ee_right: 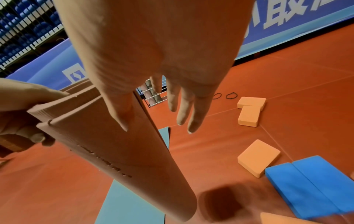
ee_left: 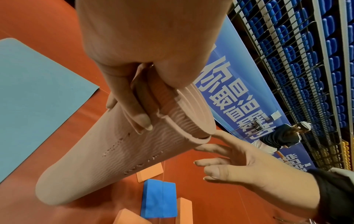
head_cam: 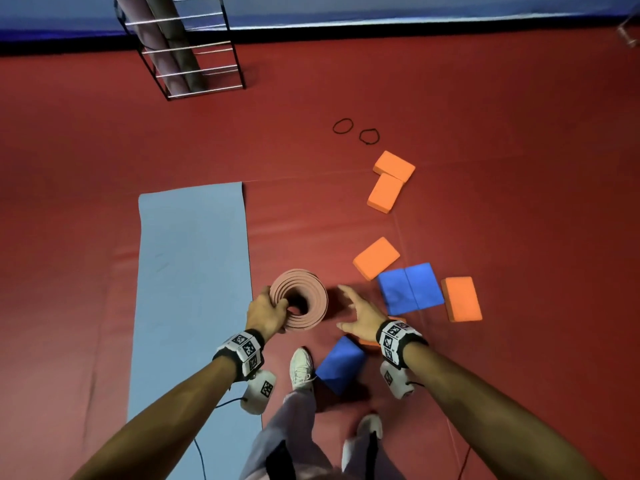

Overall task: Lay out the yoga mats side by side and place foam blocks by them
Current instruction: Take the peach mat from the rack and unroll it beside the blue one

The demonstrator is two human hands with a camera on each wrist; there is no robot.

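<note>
A light blue yoga mat (head_cam: 194,289) lies unrolled on the red floor. Just right of it a pink rolled mat (head_cam: 299,299) stands on end. My left hand (head_cam: 277,308) grips its top rim, thumb outside and fingers (ee_left: 134,106) inside the coil. My right hand (head_cam: 346,308) is open with fingers spread close beside the roll (ee_left: 114,151); contact is unclear. Several orange foam blocks (head_cam: 375,258) and a pair of blue blocks (head_cam: 410,289) lie scattered to the right. Another blue block (head_cam: 341,365) sits by my foot.
A wire rack (head_cam: 194,64) holding rolled mats stands at the back left by a blue banner wall. Two black elastic bands (head_cam: 343,126) lie on the floor beyond the blocks. My feet (head_cam: 301,368) are behind the roll. Another person (ee_left: 279,136) crouches far off.
</note>
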